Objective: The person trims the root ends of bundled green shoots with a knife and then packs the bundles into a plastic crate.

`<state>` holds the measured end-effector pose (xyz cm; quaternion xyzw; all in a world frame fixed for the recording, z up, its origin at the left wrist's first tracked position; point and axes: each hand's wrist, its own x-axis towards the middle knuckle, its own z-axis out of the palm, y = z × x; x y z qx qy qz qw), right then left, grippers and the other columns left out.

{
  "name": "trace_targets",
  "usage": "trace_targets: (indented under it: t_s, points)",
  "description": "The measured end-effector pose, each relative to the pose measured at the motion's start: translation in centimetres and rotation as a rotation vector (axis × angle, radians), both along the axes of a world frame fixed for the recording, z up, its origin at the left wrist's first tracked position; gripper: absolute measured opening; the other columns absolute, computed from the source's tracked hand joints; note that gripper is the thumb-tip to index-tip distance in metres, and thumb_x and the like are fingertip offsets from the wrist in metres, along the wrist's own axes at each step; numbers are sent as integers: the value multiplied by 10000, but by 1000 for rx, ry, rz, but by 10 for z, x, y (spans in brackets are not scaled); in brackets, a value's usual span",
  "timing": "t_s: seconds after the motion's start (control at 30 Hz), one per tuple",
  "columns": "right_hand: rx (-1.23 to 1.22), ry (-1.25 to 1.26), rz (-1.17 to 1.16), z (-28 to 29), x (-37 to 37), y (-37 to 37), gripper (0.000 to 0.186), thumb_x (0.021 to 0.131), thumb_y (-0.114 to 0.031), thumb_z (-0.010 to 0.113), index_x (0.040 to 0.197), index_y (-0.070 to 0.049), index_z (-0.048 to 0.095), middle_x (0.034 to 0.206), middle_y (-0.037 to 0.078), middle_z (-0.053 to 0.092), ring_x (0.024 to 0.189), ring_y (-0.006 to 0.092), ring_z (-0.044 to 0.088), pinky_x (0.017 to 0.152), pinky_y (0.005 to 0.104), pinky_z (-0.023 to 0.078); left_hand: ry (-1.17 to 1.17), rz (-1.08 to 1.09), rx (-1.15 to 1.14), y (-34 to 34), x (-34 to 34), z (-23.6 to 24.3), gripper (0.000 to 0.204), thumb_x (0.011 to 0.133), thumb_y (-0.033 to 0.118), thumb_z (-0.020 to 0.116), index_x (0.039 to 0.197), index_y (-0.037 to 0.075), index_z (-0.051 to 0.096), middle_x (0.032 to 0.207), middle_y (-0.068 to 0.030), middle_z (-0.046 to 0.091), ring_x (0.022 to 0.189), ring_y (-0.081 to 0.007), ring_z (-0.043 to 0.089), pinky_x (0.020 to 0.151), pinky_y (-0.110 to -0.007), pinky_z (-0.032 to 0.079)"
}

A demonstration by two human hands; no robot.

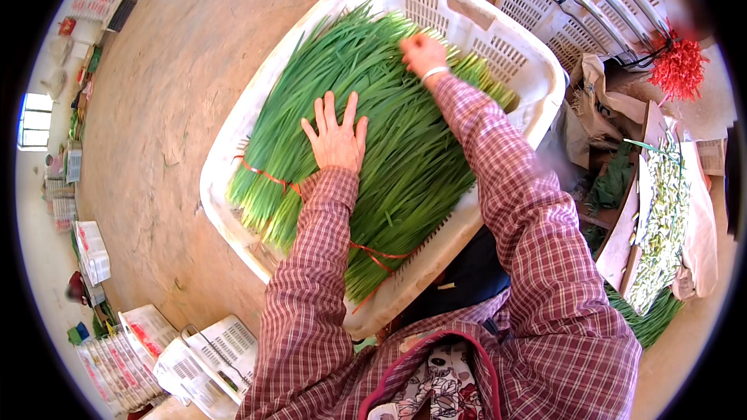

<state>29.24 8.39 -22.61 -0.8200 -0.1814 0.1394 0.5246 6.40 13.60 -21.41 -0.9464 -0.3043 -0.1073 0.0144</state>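
Note:
A white plastic crate [226, 155] holds long green leafy bundles [389, 140] with paler stem ends, some bound with red ties [266, 173]. My left hand [338, 134] lies on the leaves left of the middle, palm down with fingers spread. My right hand [422, 53] is at the upper part of the bundles, beside pale stem ends near the crate's far side. Its fingers are curled in, and what they hold, if anything, is hidden. Both forearms, in plaid sleeves, reach over the crate's near edge.
Tan floor [156, 93] surrounds the crate's left. Stacked white crates stand at lower left [218, 350] and upper right [545, 0], with a red tassel-like bundle [677, 68]. At right, a board [618, 241] bears chopped pale stems [661, 210], beside sacks [599, 93].

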Motion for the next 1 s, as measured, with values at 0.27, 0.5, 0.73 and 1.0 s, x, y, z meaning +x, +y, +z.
trace_targets:
  t_s: [0.27,0.5,0.73,1.0]
  points:
    - [186,-106,-90,88,104,-124,226,802,-257,608,877,-47,642,707,59,657,578,132,627,552,259,506,65,19,4,3,0,-7,510,921,469,372,1401,328,272,1463,-62,229,1350,-284,187,1048,-585,145]
    - [-1281,-717,10,157,125,-250,299,784,-296,601,1081,-264,601,1006,104,632,992,298,592,837,426,471,45,40,-12,5,3,-9,543,907,503,382,1404,318,265,1457,-60,236,1340,-298,195,1037,-608,139]
    - [-584,-675,219,143,59,-174,175,830,-303,596,959,-200,653,824,87,662,750,219,643,694,351,514,-23,10,-66,-7,22,-1,458,873,495,467,1251,237,498,1415,11,313,1344,-306,182,1013,-654,139]
    - [-307,-352,432,79,-3,-68,212,816,-294,600,884,-94,617,771,71,655,697,240,621,697,352,502,-90,-87,-61,-10,19,-5,398,868,419,517,1193,192,548,1381,18,359,1346,-289,178,1030,-632,121]
